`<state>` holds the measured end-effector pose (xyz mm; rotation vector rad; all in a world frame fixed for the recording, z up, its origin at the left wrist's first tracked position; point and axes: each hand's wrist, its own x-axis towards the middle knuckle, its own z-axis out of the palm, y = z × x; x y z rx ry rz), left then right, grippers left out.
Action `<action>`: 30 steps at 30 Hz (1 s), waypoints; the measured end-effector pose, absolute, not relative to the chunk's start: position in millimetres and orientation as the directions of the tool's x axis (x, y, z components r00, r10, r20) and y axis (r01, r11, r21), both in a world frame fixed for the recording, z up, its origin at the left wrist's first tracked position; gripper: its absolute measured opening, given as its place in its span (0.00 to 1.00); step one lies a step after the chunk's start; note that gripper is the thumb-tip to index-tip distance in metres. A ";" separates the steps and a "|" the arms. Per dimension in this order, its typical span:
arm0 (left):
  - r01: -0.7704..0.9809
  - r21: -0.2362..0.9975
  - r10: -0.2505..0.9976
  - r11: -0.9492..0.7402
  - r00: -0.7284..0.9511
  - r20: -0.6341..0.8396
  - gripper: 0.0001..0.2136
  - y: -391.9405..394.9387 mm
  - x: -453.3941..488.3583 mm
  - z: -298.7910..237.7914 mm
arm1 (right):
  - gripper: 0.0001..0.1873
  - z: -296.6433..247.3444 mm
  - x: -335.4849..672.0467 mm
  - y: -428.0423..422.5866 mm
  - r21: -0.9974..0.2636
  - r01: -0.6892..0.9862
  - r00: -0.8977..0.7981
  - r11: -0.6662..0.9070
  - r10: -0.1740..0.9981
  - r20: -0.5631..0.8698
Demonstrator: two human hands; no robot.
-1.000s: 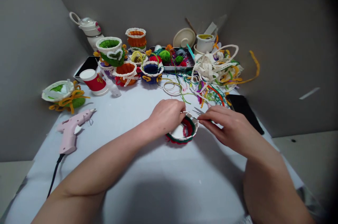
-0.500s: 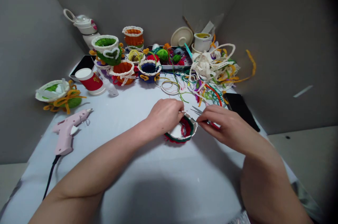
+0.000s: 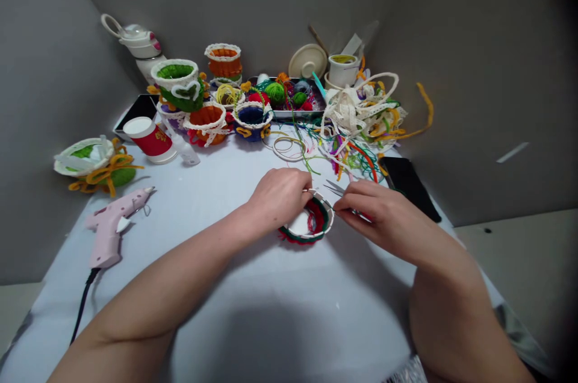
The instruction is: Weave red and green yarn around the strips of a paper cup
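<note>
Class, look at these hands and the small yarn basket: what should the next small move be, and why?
Probably close the blades on the white trim: the left hand steadies the red-and-green yarn basket at its rim, while the right hand holds small scissors right beside that white trim.

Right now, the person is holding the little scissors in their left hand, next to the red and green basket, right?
Not quite: the head view shows the little scissors in the right hand, not the left hand. They are next to the red and green basket.

Craft table (image 3: 289,286), maybe at home, glue gun (image 3: 107,237), yarn baskets (image 3: 206,121)
</note>
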<state>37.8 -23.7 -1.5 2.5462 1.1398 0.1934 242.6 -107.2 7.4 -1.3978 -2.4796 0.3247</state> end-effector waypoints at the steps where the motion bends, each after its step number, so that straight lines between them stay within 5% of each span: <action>1: 0.696 0.366 0.744 -0.617 0.668 -0.017 0.09 -24.0 37.8 -0.9 | 0.10 7.1 242.9 -107.4 -0.316 0.804 -0.495 0.503 0.862 0.112; 12: 0.650 0.429 0.707 -0.627 0.706 -0.036 0.09 -24.4 32.3 9.5 | 0.09 -6.7 238.0 -88.6 -0.304 0.883 -0.396 0.359 0.915 -0.071; 22: 0.737 0.257 0.747 -0.625 0.660 -0.079 0.11 -25.5 27.9 10.2 | 0.10 -6.6 227.4 -88.6 -0.334 0.890 -0.338 0.311 0.941 -0.024; 30: 0.672 0.380 0.714 -0.635 0.699 -0.041 0.10 -20.8 32.0 10.4 | 0.12 -7.0 225.4 -88.6 -0.313 0.900 -0.329 0.303 0.944 -0.034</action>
